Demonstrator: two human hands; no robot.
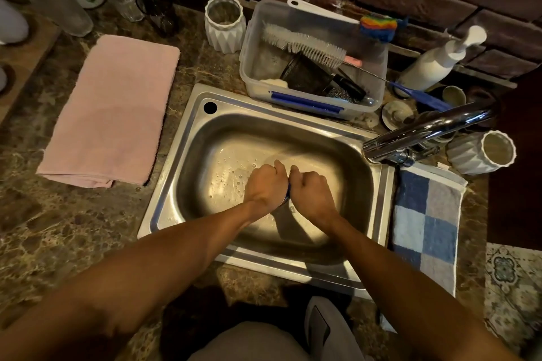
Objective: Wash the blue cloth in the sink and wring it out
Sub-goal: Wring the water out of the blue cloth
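Gripping the blue cloth (288,193) over the sink (181,138), the left hand (265,183) and right hand (309,189) were fisted tight. A slack twist would likely have left it sodden.

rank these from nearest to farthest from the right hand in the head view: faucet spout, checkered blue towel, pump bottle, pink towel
From the right hand:
1. Faucet spout, just up and right, over the sink rim.
2. Checkered blue towel, right of the sink.
3. Pump bottle, back right by the brick wall.
4. Pink towel, far left on the counter.
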